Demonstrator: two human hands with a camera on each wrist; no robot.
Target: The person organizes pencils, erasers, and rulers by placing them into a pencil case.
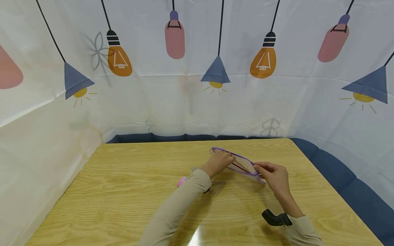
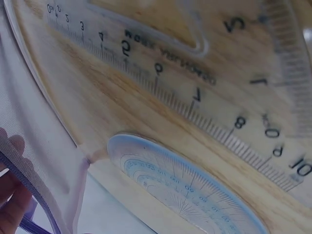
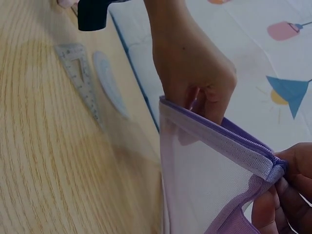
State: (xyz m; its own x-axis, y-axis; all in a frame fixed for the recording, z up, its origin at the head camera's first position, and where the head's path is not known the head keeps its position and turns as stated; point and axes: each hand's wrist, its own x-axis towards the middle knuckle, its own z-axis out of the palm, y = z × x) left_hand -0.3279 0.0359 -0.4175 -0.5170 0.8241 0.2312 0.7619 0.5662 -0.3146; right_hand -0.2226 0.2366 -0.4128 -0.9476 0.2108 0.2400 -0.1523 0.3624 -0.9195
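Note:
A mesh zip pouch [image 1: 246, 158] with purple edging is held up over the table, its zip side open. At one end of the zip my right hand [image 1: 275, 176] pinches the pouch's corner, also seen in the right wrist view. My left hand [image 1: 219, 162] reaches into the opening; its fingertips show only dimly through the mesh [image 3: 204, 175], and whether they grip anything is hidden. Slim pencil-like sticks [image 1: 241, 166] show at the pouch near the left fingers. Below lie a clear set square [image 2: 161, 78] and a clear, blue-marked protractor [image 2: 190, 190].
A small pink object [image 1: 181, 181] lies on the wooden table [image 1: 123, 198], partly behind the left sleeve. A black device [image 1: 277, 218] sits at the right wrist. White curtains [image 1: 154, 102] with printed lamps stand behind the table, with dark blue padding [image 1: 332, 171] along the right edge.

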